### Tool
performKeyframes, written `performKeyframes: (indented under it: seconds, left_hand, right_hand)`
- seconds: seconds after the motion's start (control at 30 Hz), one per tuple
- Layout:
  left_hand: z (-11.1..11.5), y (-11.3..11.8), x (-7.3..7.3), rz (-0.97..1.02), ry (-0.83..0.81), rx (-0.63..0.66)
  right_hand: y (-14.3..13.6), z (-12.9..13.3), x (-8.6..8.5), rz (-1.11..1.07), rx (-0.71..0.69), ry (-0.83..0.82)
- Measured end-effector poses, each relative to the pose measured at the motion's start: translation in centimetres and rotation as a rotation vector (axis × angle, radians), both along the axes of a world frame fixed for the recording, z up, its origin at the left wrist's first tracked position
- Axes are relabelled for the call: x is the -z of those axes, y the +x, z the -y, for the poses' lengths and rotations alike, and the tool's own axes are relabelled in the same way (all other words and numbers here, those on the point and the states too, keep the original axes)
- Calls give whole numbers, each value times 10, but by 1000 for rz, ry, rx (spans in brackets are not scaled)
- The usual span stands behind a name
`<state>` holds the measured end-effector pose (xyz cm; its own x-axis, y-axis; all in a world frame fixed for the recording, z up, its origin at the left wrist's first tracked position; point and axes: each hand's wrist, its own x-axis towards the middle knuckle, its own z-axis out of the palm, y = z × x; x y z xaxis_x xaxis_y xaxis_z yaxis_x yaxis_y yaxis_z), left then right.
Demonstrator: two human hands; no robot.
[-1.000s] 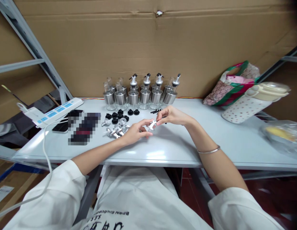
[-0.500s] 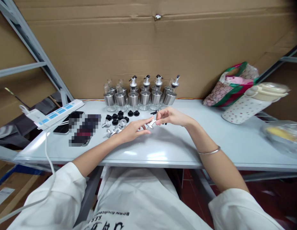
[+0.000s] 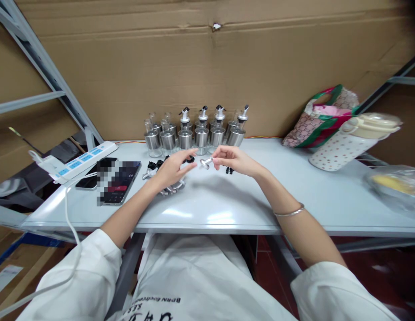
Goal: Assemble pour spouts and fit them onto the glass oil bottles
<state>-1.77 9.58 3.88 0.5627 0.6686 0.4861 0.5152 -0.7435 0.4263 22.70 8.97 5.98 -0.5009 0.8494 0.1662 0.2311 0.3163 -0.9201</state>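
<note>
Between the fingertips of my right hand (image 3: 236, 160) is a silver pourer spout (image 3: 205, 163), its wide end pointing left. My left hand (image 3: 174, 169) is apart from it, thumb and fingers spread, above the black stoppers (image 3: 151, 165) and beside a black stopper (image 3: 190, 159). Under and around that hand lie several loose silver spouts (image 3: 174, 189), partly hidden by it. Small black pieces (image 3: 229, 170) lie just below my right hand. Behind both hands stand glass bottles with steel sleeves (image 3: 201, 139); several carry silver pourers with black flip caps (image 3: 203, 113).
At left are a white power strip (image 3: 83, 159) and two phones, one with a lit screen (image 3: 125, 183). A patterned bag (image 3: 314, 125), a spotted bottle (image 3: 341, 149) and a plastic-wrapped bowl (image 3: 393, 187) stand at right. Cardboard (image 3: 143, 67) backs the table.
My left hand has let go of the spout and moved left and slightly up, over the black stoppers. The spout stays in my right hand, moved slightly left and up.
</note>
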Motion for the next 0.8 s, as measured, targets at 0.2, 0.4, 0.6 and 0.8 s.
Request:
performKeyframes:
  seconds: [0.2,0.4,0.6,0.8]
  left_hand:
    - [-28,-34,0,-318,73,-488]
    - [-38,-40,10,-475,-17,-544]
    - [-42,-42,9,-464,-4,-545]
    - [-41,-43,8,-463,22,-543]
  right_hand:
    - [4,0,-3,-112,86,20]
    - [4,1,-4,-136,104,34]
    - [4,2,-6,-132,123,34]
    - [4,2,-6,-142,122,30]
